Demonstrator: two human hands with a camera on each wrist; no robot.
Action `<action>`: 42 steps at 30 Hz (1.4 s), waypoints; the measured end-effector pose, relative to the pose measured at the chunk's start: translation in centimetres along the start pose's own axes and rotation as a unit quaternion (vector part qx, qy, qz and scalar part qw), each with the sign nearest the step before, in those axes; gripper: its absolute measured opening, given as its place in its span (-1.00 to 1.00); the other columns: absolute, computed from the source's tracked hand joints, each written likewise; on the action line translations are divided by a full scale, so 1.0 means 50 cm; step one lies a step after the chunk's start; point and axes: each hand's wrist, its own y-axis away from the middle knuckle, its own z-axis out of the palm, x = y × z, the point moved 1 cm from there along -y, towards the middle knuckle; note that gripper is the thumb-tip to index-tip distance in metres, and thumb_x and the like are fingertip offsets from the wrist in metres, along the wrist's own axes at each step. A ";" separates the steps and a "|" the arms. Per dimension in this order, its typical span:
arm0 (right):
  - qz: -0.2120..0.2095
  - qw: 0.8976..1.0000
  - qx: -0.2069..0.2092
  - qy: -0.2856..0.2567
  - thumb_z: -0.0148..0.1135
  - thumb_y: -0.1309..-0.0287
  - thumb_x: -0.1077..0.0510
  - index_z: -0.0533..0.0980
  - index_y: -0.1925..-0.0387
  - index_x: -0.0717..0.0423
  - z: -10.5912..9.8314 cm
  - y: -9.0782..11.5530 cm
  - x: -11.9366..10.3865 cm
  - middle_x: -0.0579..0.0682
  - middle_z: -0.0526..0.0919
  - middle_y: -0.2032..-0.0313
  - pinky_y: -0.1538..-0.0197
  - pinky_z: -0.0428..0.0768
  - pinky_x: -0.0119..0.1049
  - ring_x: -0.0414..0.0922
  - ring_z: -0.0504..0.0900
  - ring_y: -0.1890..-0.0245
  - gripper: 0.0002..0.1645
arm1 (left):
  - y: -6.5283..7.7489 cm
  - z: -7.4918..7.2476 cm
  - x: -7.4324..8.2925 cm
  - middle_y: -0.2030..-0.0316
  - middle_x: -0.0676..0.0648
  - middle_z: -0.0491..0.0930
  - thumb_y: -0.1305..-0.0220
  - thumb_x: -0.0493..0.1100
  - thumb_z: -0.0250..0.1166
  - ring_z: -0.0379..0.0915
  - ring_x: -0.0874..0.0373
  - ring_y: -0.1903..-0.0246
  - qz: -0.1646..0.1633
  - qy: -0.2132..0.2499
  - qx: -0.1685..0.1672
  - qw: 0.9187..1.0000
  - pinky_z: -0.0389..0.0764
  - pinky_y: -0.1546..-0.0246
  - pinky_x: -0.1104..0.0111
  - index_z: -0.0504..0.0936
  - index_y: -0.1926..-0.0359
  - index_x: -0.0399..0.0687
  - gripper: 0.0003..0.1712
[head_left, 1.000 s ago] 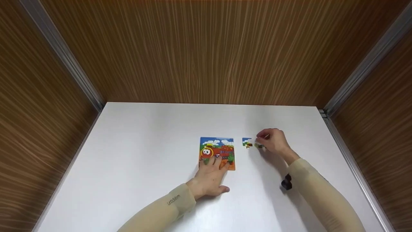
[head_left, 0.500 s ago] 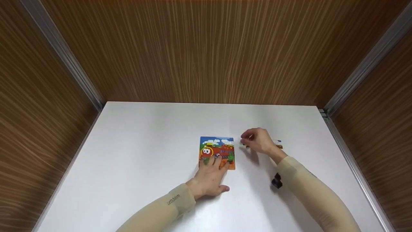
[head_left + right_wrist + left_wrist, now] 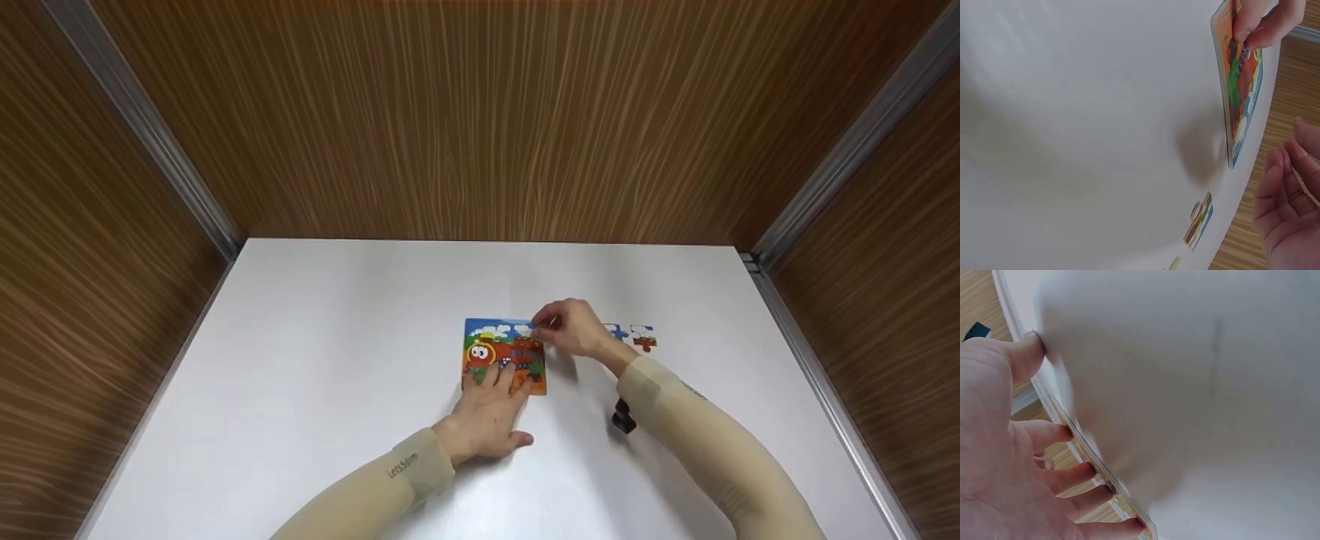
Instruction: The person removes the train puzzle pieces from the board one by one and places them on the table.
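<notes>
The left hand, fingers spread, pressed the puzzle onto the counter while the right hand, loosely curved around nothing visible, hovered by its upper right corner, seemingly for piece work needing a precise pinch, loose pieces lying rightward.

I've got wide tabletop to pass over L of L hand's fingers, also beyond R hand's fingertips twd back wall. Obstacles: puzzle board under L fingertips, loose pcs R of R fingertips.
</notes>
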 end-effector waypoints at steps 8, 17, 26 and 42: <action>0.018 0.999 -0.036 -0.010 0.51 -0.44 0.12 0.81 -0.13 0.14 0.035 -0.030 -0.019 0.10 0.86 0.06 0.02 0.69 -0.28 -0.08 0.70 0.13 -0.68 | -0.001 0.003 -0.002 -0.79 -0.20 0.18 -0.47 0.56 0.27 0.07 -0.22 -0.79 -0.001 0.002 0.001 1.000 0.37 -0.61 -0.44 0.26 -0.79 0.18 0.08; -0.006 0.998 -0.059 -0.003 0.57 -0.39 0.08 0.82 -0.14 0.10 0.073 -0.055 -0.040 0.08 0.89 0.02 -0.10 0.80 -0.12 -0.12 0.78 0.12 -0.64 | 0.003 0.002 -0.001 -0.76 -0.22 0.21 -0.47 0.55 0.28 0.12 -0.20 -0.76 0.014 -0.008 0.018 1.000 0.44 -0.55 -0.45 0.29 -0.77 0.14 0.09; -0.042 0.995 -0.089 0.000 0.64 -0.30 0.12 0.85 0.03 0.16 0.104 -0.074 -0.049 0.08 0.90 0.23 0.16 0.69 -0.41 -0.26 0.73 0.31 -0.73 | 0.005 0.003 -0.004 -0.75 -0.20 0.21 -0.47 0.57 0.24 0.13 -0.19 -0.74 0.023 -0.025 0.024 0.999 0.49 -0.51 -0.42 0.26 -0.79 0.15 0.09; -0.032 0.996 -0.079 0.037 0.73 -0.20 0.05 0.88 0.14 0.08 0.124 -0.076 -0.061 0.01 0.88 0.29 0.16 0.60 -0.39 -0.26 0.65 0.33 -0.73 | 0.007 0.000 -0.004 -0.77 -0.20 0.17 -0.47 0.57 0.24 0.14 -0.19 -0.72 0.025 -0.026 0.026 0.999 0.48 -0.52 -0.42 0.24 -0.80 0.15 0.11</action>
